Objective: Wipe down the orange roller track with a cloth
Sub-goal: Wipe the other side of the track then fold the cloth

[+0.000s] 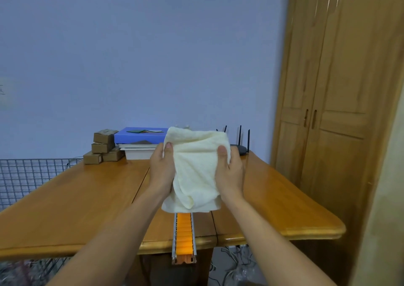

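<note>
A pale blue wall [135, 51] fills most of the head view, and a wooden wardrobe [334, 102] with 2 doors is seen at the right. A broad wooden table [72, 200] is spread across the lower half, with a grey wire mesh panel [24, 176] seen past its left edge. At the far side of the table a blue box [133, 135] is stacked on flat white boxes [137, 152], and 4 small cardboard boxes [102, 146] are piled just left of it. A black router [241, 148] with upright antennas is set at the far right, partly hidden by the cloth.

The orange roller track [184, 235] is laid on the table along the middle of the view, running away from the viewer; its near end overhangs the table's front edge, and its far part is hidden behind the cloth. The orange rollers are held between 2 pale metal side rails.

A cream-white cloth [195, 172] is held up above the track, draped and folded, its lower edge hanging over the visible start of the rollers. Whether the cloth touches the track cannot be told.

The left hand [161, 172] is closed on the cloth's left side, thumb pressed on the front. The right hand [230, 176] is closed on its right side, thumb likewise on the front. Both forearms are bare.
</note>
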